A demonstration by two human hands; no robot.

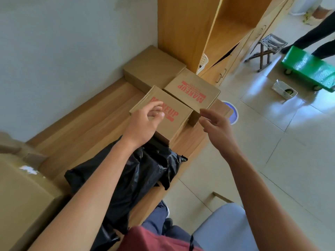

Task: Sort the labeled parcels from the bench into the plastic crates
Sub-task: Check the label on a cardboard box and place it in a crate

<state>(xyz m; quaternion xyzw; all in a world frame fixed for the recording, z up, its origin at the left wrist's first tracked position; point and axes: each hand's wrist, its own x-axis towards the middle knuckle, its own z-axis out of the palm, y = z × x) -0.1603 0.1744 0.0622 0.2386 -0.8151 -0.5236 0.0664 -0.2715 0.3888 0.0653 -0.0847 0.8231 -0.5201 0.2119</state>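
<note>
On the tabotop's far end, toward twelve o'clock, three cardboard parcels sit packed together: a plain box (154,67) at the back, a second MAKEUP box (193,88) at one o'clock, and the near MAKEUP box (164,115) in front, its near edge resting on a crumpled black bag (126,176). That perch is the likely trouble: lifted from one side only, the near box could tip and slide off the slick plastic, or drag its touching neighbour toward the edge of the tabletop (81,127) at three o'clock. Neither grip has anything yet. The left hand (145,122) hovers over the box lid, fingers loosely curled and released; the right hand (215,124) reaches beside its right corner, fingers spread, apparently not touching. No plastic crate shows.
</note>
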